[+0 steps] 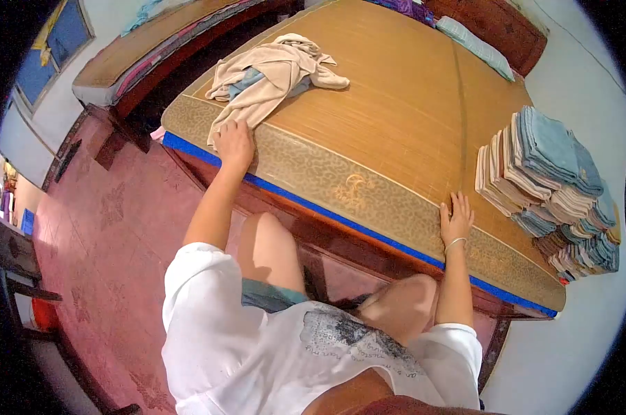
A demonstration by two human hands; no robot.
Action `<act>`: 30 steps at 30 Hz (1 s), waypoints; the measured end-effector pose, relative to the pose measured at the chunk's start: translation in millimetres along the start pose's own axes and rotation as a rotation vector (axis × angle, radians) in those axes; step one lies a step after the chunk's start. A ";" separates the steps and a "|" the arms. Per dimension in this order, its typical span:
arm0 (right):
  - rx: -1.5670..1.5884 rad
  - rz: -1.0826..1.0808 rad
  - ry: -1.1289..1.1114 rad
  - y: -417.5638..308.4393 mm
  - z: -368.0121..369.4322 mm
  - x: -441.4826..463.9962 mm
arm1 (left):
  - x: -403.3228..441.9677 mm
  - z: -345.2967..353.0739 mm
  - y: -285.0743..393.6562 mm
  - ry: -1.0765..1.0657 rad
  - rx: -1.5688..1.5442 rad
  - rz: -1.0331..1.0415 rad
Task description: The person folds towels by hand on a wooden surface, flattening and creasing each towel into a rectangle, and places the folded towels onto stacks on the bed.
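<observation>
A crumpled heap of beige towels lies near the left end of the bed, with a blue-grey cloth showing between its folds. One beige end hangs toward the bed's front edge. There my left hand rests with its fingers curled over that end, gripping it. Further right, my right hand lies on the mat with fingers stretched out and nothing in it. Beyond it stand tall stacks of folded towels in light blue, beige and brown.
A brown woven mat with a patterned border covers the bed. A light pillow and purple cloth lie at the far end, by a wooden headboard. Another bed stands at the left. The floor is reddish tile.
</observation>
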State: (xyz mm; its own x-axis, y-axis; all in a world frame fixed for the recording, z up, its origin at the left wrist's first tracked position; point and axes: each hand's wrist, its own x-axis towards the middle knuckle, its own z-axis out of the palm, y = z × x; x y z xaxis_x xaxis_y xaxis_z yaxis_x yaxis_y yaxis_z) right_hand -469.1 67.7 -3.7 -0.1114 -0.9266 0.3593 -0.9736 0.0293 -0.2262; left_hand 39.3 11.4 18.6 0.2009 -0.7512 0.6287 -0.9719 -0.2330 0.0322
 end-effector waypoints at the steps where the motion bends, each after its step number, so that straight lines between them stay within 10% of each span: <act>1: -0.008 -0.006 0.005 1.4 1.8 -0.2 | 1.7 3.4 -3.8 -0.044 0.008 -0.013; 8: -0.029 -0.013 0.048 2.0 8.2 -2.0 | -2.8 -25.5 50.5 -0.236 -0.676 -0.092; 12: 1.028 0.100 -0.334 -86.4 -19.9 -45.4 | -56.7 -65.5 147.6 -0.509 -1.274 -0.070; 14: 0.999 -0.266 -0.235 -136.1 -38.0 -80.4 | -85.4 -89.1 183.8 -0.676 -1.554 -0.049; 20: 1.304 0.112 -0.232 -108.4 -37.4 -113.8 | -126.3 -126.1 218.4 -1.017 -1.813 -0.030; 22: 1.221 -0.002 -0.116 -107.1 -53.8 -117.2 | -135.4 -130.3 219.6 -0.770 -1.635 0.280; 28: 1.293 0.179 -0.103 -86.2 -72.1 -134.4 | -139.6 -149.7 220.8 -0.763 -1.574 0.319; 30: 1.220 0.221 -0.089 -82.5 -78.9 -139.5 | -138.7 -155.5 220.7 -0.055 -1.323 0.494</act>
State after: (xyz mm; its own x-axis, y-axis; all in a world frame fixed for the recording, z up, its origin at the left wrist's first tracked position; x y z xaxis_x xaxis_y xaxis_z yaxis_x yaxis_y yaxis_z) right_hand -388.9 224.2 36.3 -0.1893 -0.9697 0.1544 -0.1095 -0.1354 -0.9847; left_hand -222.0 160.2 59.3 -0.2142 -0.6137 0.7599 -0.3318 0.7774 0.5343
